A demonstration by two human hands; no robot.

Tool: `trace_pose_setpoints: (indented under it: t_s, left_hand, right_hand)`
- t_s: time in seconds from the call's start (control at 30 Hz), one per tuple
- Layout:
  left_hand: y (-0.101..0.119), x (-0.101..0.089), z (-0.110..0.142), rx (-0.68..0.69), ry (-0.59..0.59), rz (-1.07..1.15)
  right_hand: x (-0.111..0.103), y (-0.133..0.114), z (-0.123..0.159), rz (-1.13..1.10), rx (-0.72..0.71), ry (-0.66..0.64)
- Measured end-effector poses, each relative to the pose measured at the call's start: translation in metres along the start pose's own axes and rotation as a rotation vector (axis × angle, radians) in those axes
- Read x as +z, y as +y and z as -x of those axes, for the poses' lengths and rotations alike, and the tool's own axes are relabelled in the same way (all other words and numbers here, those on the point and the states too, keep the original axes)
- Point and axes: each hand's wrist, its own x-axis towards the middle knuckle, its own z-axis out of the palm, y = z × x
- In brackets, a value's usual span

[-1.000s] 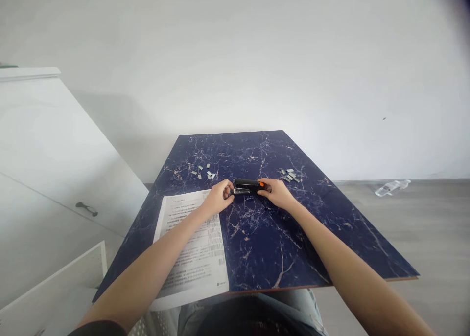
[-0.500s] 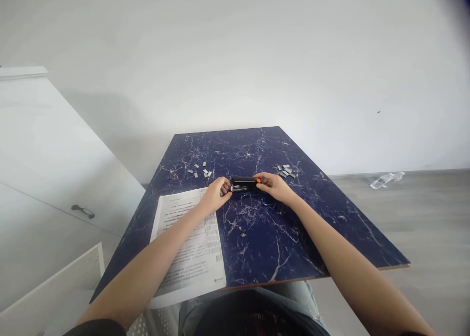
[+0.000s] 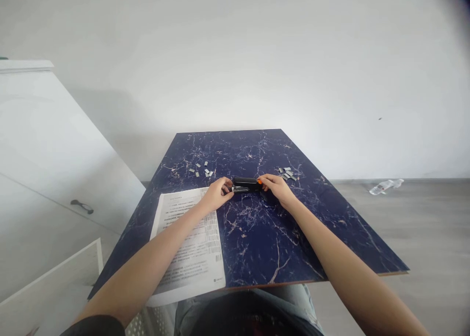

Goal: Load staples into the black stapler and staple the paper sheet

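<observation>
A black stapler (image 3: pixel 245 184) with an orange end lies across the middle of the dark blue marbled table (image 3: pixel 257 238). My left hand (image 3: pixel 216 193) has its fingers curled round the stapler's left end. At the orange right end, my right hand (image 3: pixel 277 188) pinches the stapler with closed fingers. A printed paper sheet (image 3: pixel 191 243) lies under my left forearm, reaching the table's near edge. Several strips of staples (image 3: pixel 201 169) are scattered beyond my left hand, and another small heap of staples (image 3: pixel 287 173) lies just past my right hand.
A white cabinet (image 3: pixel 47 150) with a dark handle stands to the left, with a white drawer front (image 3: pixel 55 287) below it. A white wall rises behind the table. An empty plastic bottle (image 3: pixel 385 185) lies on the grey floor at the right.
Both hands stay on the stapler, which has hardly moved on the table. Only the head camera has shifted slightly, dipping then rising.
</observation>
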Motion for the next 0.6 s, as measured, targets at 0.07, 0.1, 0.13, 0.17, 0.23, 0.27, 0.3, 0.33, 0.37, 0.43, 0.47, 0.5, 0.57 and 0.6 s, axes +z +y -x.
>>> trace_pose_setpoints:
  t_s: [0.07,0.1,0.13,0.17,0.23,0.27,0.3,0.33,0.37,0.43,0.47,0.5,0.57,0.6]
  left_hand:
    - [0.0012,0.0,0.0003,-0.007,-0.006,-0.008]
    - [0.0017,0.0,0.0004,-0.011,-0.009,-0.011]
    - [0.0021,0.0,0.0004,-0.015,-0.011,-0.013]
    - [0.0023,0.0,0.0004,-0.017,-0.013,-0.014]
    - [0.0023,-0.0001,0.0002,-0.007,-0.007,-0.02]
    - [0.0021,-0.0001,0.0002,0.004,-0.002,-0.023]
    - [0.0018,-0.0002,0.0001,0.017,0.004,-0.026]
    - [0.0015,-0.0002,0.0001,0.026,0.008,-0.028]
    - [0.0013,-0.0002,0.0001,0.029,0.01,-0.03]
    - [0.0009,-0.0001,0.0001,0.022,0.011,-0.037]
    - [0.0008,0.0,0.0,0.019,0.013,-0.045]
    - [0.0009,0.0,-0.0001,0.019,0.016,-0.056]
    - [0.0013,-0.0003,-0.0003,0.024,0.026,-0.078]
    - [0.0016,-0.0008,-0.0004,0.026,0.032,-0.085]
  right_hand:
    - [0.0001,-0.001,0.0,0.012,0.001,-0.003]
    - [0.0001,-0.0013,0.0,0.018,0.002,-0.004]
    - [0.0001,-0.0014,-0.0001,0.023,0.002,-0.005]
    - [0.0001,-0.0015,-0.0002,0.028,0.0,-0.005]
    - [0.0001,-0.0019,-0.0004,0.045,-0.009,-0.004]
    - [0.0001,-0.0022,-0.0004,0.053,-0.013,-0.003]
    - [0.0,-0.0026,-0.0003,0.06,-0.016,-0.003]
    - [0.0,-0.0032,-0.0003,0.064,-0.017,-0.002]
    - [-0.0001,-0.0038,-0.0002,0.065,-0.015,0.001]
    - [-0.0001,-0.005,-0.0002,0.064,-0.003,0.008]
    - [0.0,-0.0053,-0.0002,0.06,0.005,0.012]
    - [0.0002,-0.0055,-0.0003,0.053,0.012,0.015]
    - [0.0008,-0.0052,-0.0005,0.039,0.024,0.015]
    - [0.0012,-0.0047,-0.0005,0.035,0.024,0.015]
